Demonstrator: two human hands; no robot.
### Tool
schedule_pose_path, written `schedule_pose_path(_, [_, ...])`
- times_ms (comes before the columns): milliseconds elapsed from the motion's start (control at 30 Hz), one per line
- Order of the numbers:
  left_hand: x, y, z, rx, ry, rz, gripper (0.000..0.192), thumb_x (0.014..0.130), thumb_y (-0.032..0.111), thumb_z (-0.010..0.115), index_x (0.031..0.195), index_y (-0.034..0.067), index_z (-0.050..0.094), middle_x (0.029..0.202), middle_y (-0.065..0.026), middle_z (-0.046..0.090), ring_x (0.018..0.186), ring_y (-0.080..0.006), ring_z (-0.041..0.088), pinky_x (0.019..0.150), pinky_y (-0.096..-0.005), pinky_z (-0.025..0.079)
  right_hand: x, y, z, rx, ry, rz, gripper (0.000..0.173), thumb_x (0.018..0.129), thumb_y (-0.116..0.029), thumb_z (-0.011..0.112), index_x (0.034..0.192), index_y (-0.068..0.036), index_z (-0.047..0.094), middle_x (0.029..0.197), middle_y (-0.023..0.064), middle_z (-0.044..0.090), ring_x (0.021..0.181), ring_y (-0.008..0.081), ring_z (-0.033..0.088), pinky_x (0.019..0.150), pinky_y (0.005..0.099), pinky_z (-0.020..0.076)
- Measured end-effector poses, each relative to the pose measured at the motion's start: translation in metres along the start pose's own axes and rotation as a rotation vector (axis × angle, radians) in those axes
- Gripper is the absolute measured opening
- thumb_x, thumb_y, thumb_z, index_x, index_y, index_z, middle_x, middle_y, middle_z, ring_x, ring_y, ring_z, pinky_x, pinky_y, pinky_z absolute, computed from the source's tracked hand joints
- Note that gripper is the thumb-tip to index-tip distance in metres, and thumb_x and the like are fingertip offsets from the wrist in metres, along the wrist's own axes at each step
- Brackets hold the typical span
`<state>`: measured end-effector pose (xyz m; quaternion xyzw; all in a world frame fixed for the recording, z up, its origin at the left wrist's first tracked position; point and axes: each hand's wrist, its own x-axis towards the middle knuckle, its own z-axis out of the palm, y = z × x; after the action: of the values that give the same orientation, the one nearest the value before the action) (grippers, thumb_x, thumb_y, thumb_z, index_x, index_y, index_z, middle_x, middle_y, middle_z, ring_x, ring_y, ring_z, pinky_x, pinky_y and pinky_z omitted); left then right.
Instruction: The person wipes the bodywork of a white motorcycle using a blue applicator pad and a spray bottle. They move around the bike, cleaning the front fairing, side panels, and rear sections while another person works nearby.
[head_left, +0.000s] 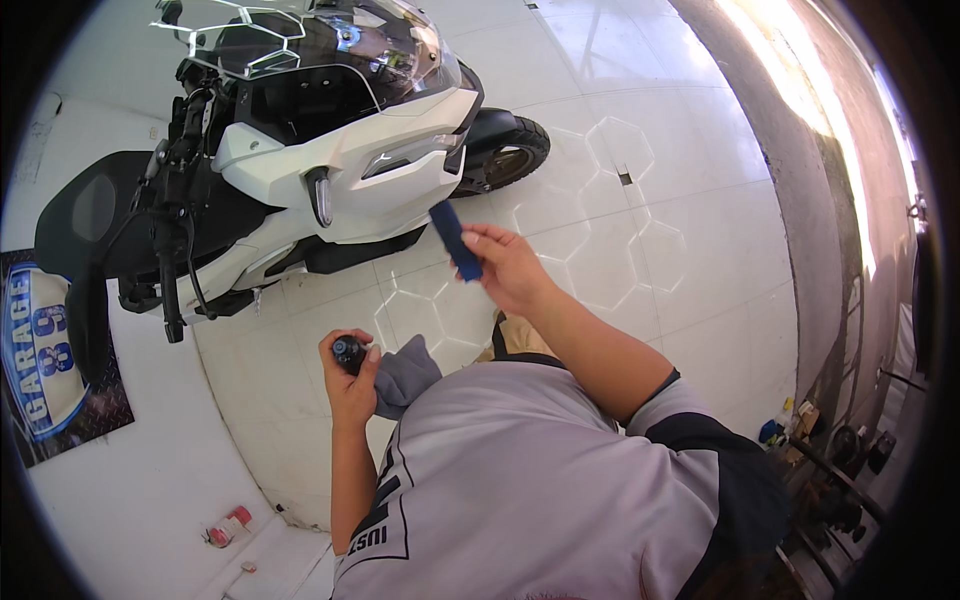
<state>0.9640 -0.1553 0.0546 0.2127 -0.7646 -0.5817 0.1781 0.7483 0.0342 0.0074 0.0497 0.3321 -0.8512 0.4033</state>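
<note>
My left hand (354, 379) is closed around a small dark bottle (348, 352) with its top turned up toward me. A grey cloth (407, 377) hangs beside that hand, seemingly held by it too. In my right hand (499, 262) is a flat dark blue block (455, 240), pinched between thumb and fingers. The block is near the lower front side of a white motor scooter (352, 172), just off the body panel in this view; whether they touch I cannot tell. The scooter's windscreen and handlebar are at the upper left.
The scooter's front wheel (521, 154) rests on the pale tiled floor (600, 247). Its handlebar grip (172, 300) and mirror (88, 322) jut out at the left. A fire extinguisher (229, 526) is by the white wall at lower left. Dark metal bars (840, 480) and assorted items stand at lower right.
</note>
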Motion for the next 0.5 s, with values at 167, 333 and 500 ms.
schedule_pose_path(167, [-0.008,-0.004,-0.039,0.082,0.082,-0.263,0.040,0.093,0.006,0.071,0.124,0.007,0.045,0.105,-0.0049,0.059,0.089,-0.0108,0.052,0.079,-0.0254,0.045,0.145,-0.029,-0.050,-0.705,0.500,-0.499,0.027,0.096,-0.015,0.066,0.118,0.000,0.070,0.099,0.0096,0.071,0.084,0.0202,0.068,0.076,0.0333,0.0539])
schedule_pose_path(333, [-0.014,0.002,-0.045,0.158,0.111,-0.412,0.038,0.093,0.006,0.070,0.122,0.007,0.046,0.104,-0.0048,0.059,0.087,-0.0104,0.052,0.077,-0.0252,0.045,0.230,-0.050,-0.054,-1.106,0.719,-0.697,0.034,0.091,-0.023,0.069,0.119,-0.003,0.071,0.102,0.0159,0.067,0.094,0.0315,0.066,0.085,0.0398,0.0517])
schedule_pose_path(500, [-0.004,0.002,-0.047,0.214,0.049,-0.479,0.038,0.092,0.003,0.070,0.122,0.006,0.047,0.104,-0.0051,0.059,0.088,-0.0109,0.054,0.078,-0.0252,0.047,0.208,-0.030,-0.014,-1.138,0.637,-0.860,0.031,0.091,-0.019,0.069,0.118,-0.003,0.071,0.104,0.0158,0.063,0.097,0.0337,0.064,0.086,0.0409,0.0512])
